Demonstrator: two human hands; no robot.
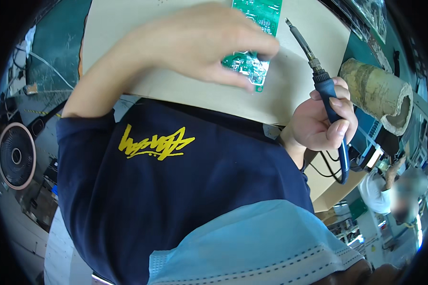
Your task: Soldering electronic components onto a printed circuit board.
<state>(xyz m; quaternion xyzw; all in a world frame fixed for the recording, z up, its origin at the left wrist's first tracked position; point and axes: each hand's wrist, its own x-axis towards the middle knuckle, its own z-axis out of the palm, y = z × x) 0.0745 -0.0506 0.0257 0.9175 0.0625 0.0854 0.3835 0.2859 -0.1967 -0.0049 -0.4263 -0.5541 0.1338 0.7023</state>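
A green circuit board (pixel 265 21) with shiny solder points lies on a beige work surface. My left hand (pixel 218 42) reaches across the board and covers its middle. That hand is smeared by motion while the board is sharp. Thumb and forefinger stand apart, with part of the board showing between them; the other fingers are hidden. On the right, my right hand (pixel 324 116) is closed around the dark blue handle of a soldering iron (pixel 325 88). The iron's metal tip points up and left, beside the board and apart from it.
The beige work surface (pixel 314 38) spreads under the board. A worn, hollow tube (pixel 373 90) lies right of the soldering iron. A black cable (pixel 325 171) hangs by the iron. A round fan (pixel 16 154) stands at far left; another person (pixel 380 190) is at lower right.
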